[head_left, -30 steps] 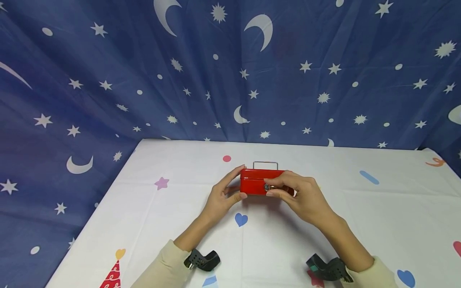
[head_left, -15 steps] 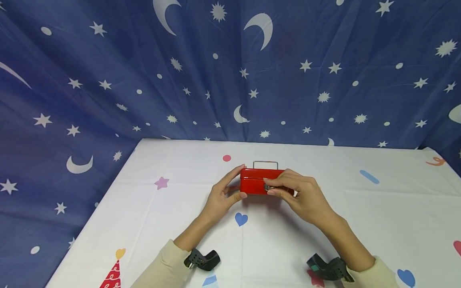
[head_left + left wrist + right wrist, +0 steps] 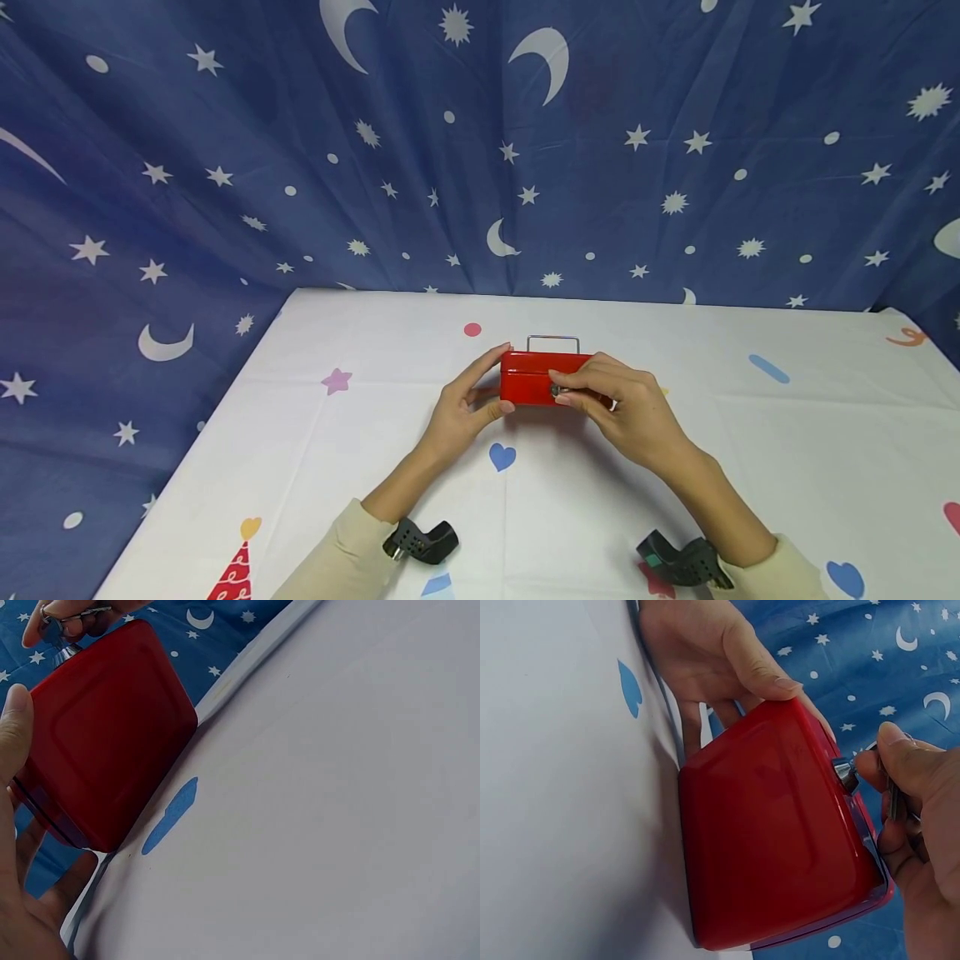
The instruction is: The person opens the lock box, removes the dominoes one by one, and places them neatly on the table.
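Observation:
A small red metal box (image 3: 525, 385) with a wire handle (image 3: 553, 337) is upright near the middle of the table. My left hand (image 3: 462, 410) holds its left end, thumb at the front edge and the other fingers behind. On the box's front sits a round silver lock (image 3: 845, 774). My right hand (image 3: 637, 406) pinches a key at this lock between thumb and forefinger; the fingers mostly hide it. Another flat metal key (image 3: 893, 801) hangs among the right fingers. A thin key ring (image 3: 97, 610) shows in the left wrist view.
A white cloth (image 3: 420, 350) with coloured printed shapes covers the table. Behind it hangs a blue curtain (image 3: 420, 192) with stars and moons. Black wrist cameras, one on the left (image 3: 422, 542) and one on the right (image 3: 684, 558), sit below the hands.
My right fingers have shifted slightly at the lock, and less of the metal between them shows. The box and my left hand have stayed in place.

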Demonstrator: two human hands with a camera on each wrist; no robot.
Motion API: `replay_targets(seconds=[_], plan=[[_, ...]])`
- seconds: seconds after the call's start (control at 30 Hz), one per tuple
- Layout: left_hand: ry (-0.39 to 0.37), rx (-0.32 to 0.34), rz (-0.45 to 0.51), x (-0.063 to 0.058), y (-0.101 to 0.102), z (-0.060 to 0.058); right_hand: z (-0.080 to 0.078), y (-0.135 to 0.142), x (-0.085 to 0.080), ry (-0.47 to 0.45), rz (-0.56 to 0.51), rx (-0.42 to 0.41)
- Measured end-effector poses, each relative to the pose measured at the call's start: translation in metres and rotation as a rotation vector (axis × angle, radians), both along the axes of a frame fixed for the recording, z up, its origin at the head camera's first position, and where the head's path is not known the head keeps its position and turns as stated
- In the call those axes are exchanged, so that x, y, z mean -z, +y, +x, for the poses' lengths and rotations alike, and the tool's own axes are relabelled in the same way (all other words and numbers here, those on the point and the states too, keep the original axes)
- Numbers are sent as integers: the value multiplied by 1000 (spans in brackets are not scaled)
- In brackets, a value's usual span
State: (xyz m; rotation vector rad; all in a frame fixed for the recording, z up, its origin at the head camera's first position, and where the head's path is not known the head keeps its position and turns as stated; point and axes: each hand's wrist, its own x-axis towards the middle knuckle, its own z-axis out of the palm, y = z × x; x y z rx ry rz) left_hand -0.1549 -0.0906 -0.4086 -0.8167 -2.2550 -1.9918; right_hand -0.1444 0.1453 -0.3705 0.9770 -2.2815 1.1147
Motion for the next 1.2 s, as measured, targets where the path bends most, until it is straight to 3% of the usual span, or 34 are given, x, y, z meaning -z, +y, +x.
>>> replay_targets(seconds=[0.27,0.5,0.7,0.97,1.2], plan=[[21,2,-8,1,0,-1,0,0,0,5,6,6],[35,-9,-12,29,-2,-14,-1,0,1,10,3,-3],[44,-1,-11,33,-4,-17,-2,0,1,17,-3,-10],[34,-8,-15,27,-2,-14,-2,0,1,4,-12,-11],[28,0,-10,4,0,-2,-2,-1,4,73,-19,0]])
